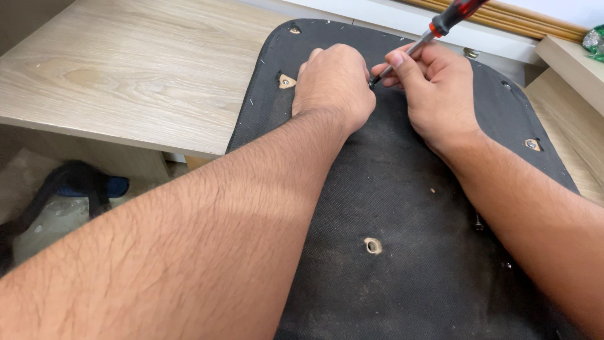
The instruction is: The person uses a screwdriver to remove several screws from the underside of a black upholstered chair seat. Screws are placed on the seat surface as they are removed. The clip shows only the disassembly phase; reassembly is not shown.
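Black fabric seat panel (402,208) under both hands: right hand (434,88) grips a screwdriver (434,28), left hand (333,82) fisted beside its tip

This looks like a furnished room in a home or small office pressed into use as a repair spot, not a proper workshop. A pale wood-grain laminate desk (145,82) carries a dusty black fabric-covered seat panel (402,208) with bolt holes cut through it, its near part hanging past the desk's edge. Beyond the panel run a white ledge (402,16) and a strip of wooden moulding (535,22). Left of the panel, below the desk, a dark strap (69,182) lies on a worn, dusty floor (44,214).
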